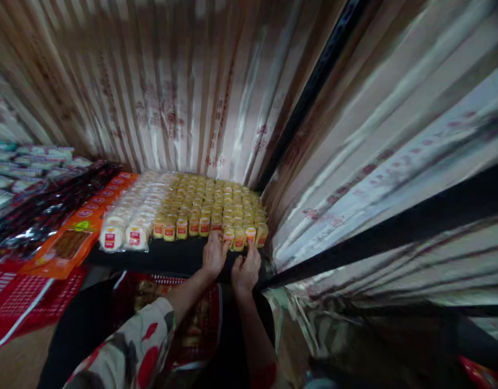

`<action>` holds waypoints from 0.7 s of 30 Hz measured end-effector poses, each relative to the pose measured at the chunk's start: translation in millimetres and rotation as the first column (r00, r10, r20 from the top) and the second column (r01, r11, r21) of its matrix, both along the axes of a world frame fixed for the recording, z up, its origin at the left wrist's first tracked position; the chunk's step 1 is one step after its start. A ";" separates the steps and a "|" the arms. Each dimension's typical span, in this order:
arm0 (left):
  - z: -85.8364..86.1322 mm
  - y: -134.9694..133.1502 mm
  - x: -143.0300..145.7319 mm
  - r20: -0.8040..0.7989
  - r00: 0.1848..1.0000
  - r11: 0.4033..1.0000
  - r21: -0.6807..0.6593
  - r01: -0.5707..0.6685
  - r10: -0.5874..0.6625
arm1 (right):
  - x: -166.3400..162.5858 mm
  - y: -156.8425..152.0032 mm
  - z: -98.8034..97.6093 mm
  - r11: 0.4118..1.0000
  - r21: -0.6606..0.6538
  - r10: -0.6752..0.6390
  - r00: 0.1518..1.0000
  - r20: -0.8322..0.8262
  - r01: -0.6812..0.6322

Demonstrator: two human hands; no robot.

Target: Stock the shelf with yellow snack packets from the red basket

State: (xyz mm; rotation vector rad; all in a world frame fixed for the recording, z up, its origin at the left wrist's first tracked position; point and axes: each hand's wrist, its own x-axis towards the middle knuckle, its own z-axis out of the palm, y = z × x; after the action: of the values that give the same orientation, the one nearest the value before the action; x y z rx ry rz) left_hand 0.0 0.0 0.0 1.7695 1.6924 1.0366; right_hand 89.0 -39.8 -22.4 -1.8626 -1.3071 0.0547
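Observation:
Rows of small yellow packs with red-and-white labels fill a dark shelf in front of me. My left hand rests at the shelf's front edge, fingers curled against the front row of yellow packs. My right hand sits just beside it, fingers bent at a pack near the right end of that row. Whether either hand grips a pack is unclear. A patterned sleeve covers my left arm.
White round packs lie left of the yellow ones, then orange flat packets and dark shiny packets. Red plastic crates stand lower left. Striped plastic sheeting hangs behind and to the right, crossed by black bars.

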 end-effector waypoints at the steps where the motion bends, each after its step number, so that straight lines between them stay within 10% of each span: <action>1: -1.8 0.1 0.6 -0.005 1.000 1.000 0.001 0.005 -0.005 | 0.7 -1.5 0.1 1.000 0.019 0.008 1.000 -0.013 -0.008; 21: -6.3 -3.6 -7.2 0.055 0.997 0.998 0.047 0.044 -0.046 | -0.6 -5.4 -0.3 0.999 0.013 0.043 0.999 0.008 -0.043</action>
State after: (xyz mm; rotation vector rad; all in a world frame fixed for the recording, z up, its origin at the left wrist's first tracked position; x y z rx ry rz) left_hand -7.2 -3.6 -6.3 1.7815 1.5997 1.1034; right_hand 88.5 -45.2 -22.7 -1.8252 -1.3495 0.0614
